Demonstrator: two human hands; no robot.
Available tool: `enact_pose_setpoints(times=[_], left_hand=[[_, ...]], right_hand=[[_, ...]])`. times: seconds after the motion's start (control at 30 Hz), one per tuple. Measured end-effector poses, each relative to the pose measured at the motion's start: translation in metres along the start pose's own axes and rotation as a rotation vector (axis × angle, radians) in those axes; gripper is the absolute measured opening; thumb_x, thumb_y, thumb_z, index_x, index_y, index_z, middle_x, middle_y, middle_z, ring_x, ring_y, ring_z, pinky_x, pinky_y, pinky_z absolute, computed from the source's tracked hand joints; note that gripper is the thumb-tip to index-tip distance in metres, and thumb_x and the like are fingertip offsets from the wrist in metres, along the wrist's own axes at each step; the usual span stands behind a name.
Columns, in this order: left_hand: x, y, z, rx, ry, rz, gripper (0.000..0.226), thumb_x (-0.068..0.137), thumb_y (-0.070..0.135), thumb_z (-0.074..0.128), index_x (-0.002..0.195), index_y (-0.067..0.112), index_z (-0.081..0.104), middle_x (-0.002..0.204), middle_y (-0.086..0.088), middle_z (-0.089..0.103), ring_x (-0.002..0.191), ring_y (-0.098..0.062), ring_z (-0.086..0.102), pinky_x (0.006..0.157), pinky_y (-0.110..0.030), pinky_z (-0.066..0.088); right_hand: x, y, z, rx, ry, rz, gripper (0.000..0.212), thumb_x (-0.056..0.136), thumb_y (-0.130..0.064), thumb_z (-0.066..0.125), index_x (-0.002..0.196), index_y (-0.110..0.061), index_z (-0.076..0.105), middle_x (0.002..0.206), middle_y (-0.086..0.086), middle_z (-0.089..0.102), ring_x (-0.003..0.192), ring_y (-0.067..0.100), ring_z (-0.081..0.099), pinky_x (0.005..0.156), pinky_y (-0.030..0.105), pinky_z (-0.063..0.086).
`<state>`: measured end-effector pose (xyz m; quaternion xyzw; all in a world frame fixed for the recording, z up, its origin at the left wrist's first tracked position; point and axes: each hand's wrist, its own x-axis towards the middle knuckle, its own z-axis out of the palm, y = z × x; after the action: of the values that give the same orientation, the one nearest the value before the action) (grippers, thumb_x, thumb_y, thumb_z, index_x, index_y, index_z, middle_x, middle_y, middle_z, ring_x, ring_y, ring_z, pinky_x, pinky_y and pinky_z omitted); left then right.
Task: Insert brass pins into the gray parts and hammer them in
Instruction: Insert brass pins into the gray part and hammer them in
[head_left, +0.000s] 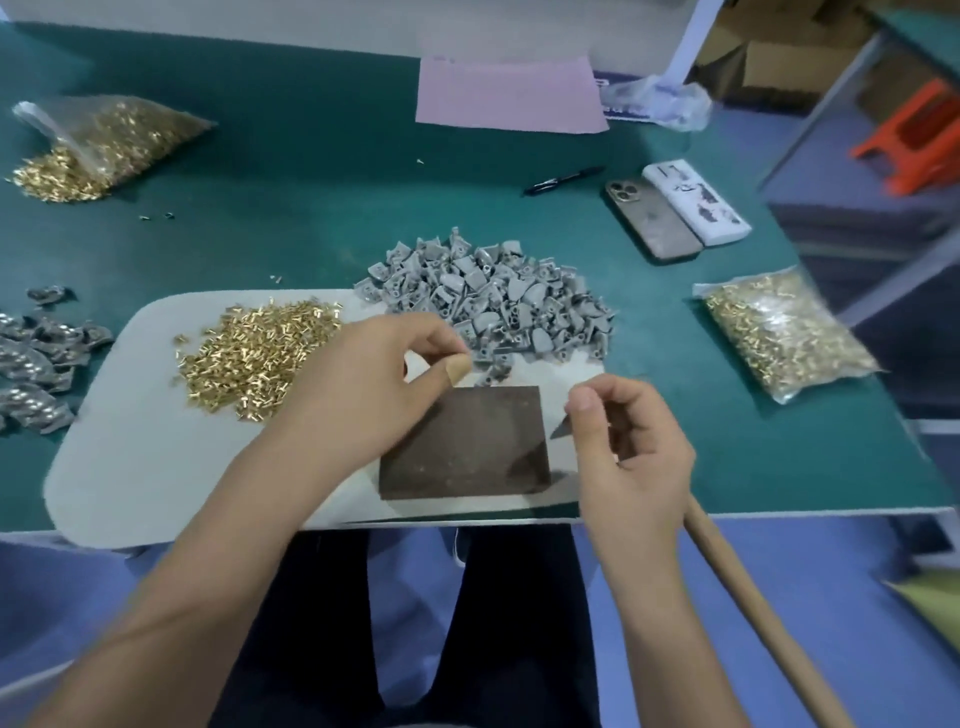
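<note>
Green bench (311, 156), white mat (130, 441) at near edge. Right hand (631, 457) curled round hammer handle (753, 613). Dark block (462, 447) between hands. Left hand (374, 384) fingertips pinched together near gray parts pile (493, 296); held item too small to tell. Loose brass pins (254, 353) on mat, left. Phone (649, 218) far right.

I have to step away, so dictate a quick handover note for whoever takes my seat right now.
Left hand: fingertips pinched by the pile of gray parts; whatever it holds is too small to tell.
Right hand: curled round the hammer handle, a gray piece showing at its thumb.
Loose brass pins lie on the white mat, left of the dark block.
Done: a heap of gray pieces lies at far left, seemingly finished.
Left: the big gray pile.
</note>
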<state>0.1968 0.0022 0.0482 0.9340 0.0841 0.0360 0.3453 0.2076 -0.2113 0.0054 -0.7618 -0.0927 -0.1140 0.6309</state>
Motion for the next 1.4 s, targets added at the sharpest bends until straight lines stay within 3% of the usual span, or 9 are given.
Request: enact_pose_setpoints(times=[0.17,0.27,0.5,0.7,0.8,0.93,1.07,1.17,1.4], left_hand=[[0.040,0.008,0.012,0.241,-0.146,-0.083,0.036,0.073,0.075,0.066,0.080,0.040,0.066,0.081,0.024,0.066,0.074,0.006,0.057,0.058,-0.023,0.044],[0.059,0.019,0.021,0.414,-0.221,-0.122,0.048,0.068,0.082,0.064,0.075,0.035,0.071,0.081,0.016,0.069,0.078,-0.009,0.064,0.065,-0.027,0.050],[0.075,0.030,0.031,0.525,-0.303,-0.113,0.033,0.077,0.063,0.073,0.083,0.031,0.072,0.085,0.014,0.069,0.085,-0.013,0.064,0.070,-0.029,0.047],[0.052,0.017,0.011,0.347,-0.044,-0.012,0.024,0.081,0.060,0.070,0.082,0.036,0.065,0.080,0.021,0.064,0.077,-0.002,0.060,0.057,-0.023,0.035],[0.036,0.014,0.000,0.128,0.025,0.034,0.019,0.082,0.051,0.072,0.080,0.036,0.062,0.077,0.022,0.061,0.077,0.006,0.057,0.059,-0.021,0.040],[0.009,0.014,-0.003,-0.193,-0.045,0.043,0.016,0.086,0.043,0.073,0.094,0.040,0.060,0.081,0.015,0.070,0.080,0.001,0.067,0.071,-0.026,0.051],[-0.019,0.016,0.006,-0.518,-0.018,0.015,0.008,0.094,0.031,0.066,0.099,0.037,0.068,0.076,0.005,0.072,0.063,-0.014,0.071,0.061,-0.025,0.056],[-0.033,0.010,0.012,-0.489,0.075,-0.008,0.007,0.094,0.027,0.067,0.089,0.032,0.070,0.080,0.008,0.074,0.060,-0.011,0.068,0.057,-0.019,0.051],[-0.051,-0.001,0.018,-0.403,0.099,-0.001,0.009,0.092,0.024,0.070,0.094,0.033,0.069,0.089,0.016,0.072,0.089,-0.003,0.067,0.083,-0.026,0.053]], right_hand=[[-0.003,0.022,0.002,-0.044,0.059,-0.072,0.006,0.098,-0.031,0.061,0.093,-0.029,0.062,0.083,-0.007,0.062,0.073,0.019,0.061,0.065,0.040,0.051],[-0.001,0.026,0.001,-0.038,0.058,-0.066,0.008,0.099,-0.030,0.061,0.093,-0.025,0.063,0.082,-0.006,0.061,0.074,0.020,0.060,0.066,0.039,0.050],[0.001,0.025,0.001,-0.060,0.042,-0.041,0.010,0.099,-0.030,0.061,0.091,-0.024,0.063,0.080,-0.005,0.062,0.071,0.020,0.059,0.064,0.038,0.050],[0.003,0.028,0.002,-0.055,0.033,-0.036,0.007,0.099,-0.033,0.061,0.092,-0.034,0.063,0.081,-0.004,0.065,0.071,0.020,0.062,0.063,0.044,0.052],[0.003,0.030,0.002,-0.049,0.004,-0.021,0.005,0.099,-0.032,0.063,0.095,-0.036,0.063,0.086,-0.004,0.067,0.074,0.021,0.065,0.063,0.043,0.054],[0.004,0.031,0.002,-0.031,0.023,-0.017,0.010,0.093,-0.026,0.066,0.094,-0.036,0.065,0.088,-0.007,0.070,0.081,0.019,0.069,0.064,0.032,0.055],[0.006,0.027,0.001,-0.022,0.046,-0.015,0.014,0.093,-0.021,0.071,0.093,-0.034,0.069,0.088,-0.002,0.072,0.075,0.022,0.069,0.064,0.046,0.057],[0.005,0.019,0.002,-0.022,0.022,-0.023,0.018,0.096,-0.020,0.068,0.102,-0.037,0.069,0.096,-0.004,0.074,0.084,0.023,0.071,0.073,0.047,0.058],[-0.005,-0.008,0.015,-0.009,-0.117,-0.062,0.016,0.101,-0.009,0.060,0.105,-0.023,0.066,0.098,-0.011,0.076,0.101,0.015,0.072,0.085,0.026,0.056]])
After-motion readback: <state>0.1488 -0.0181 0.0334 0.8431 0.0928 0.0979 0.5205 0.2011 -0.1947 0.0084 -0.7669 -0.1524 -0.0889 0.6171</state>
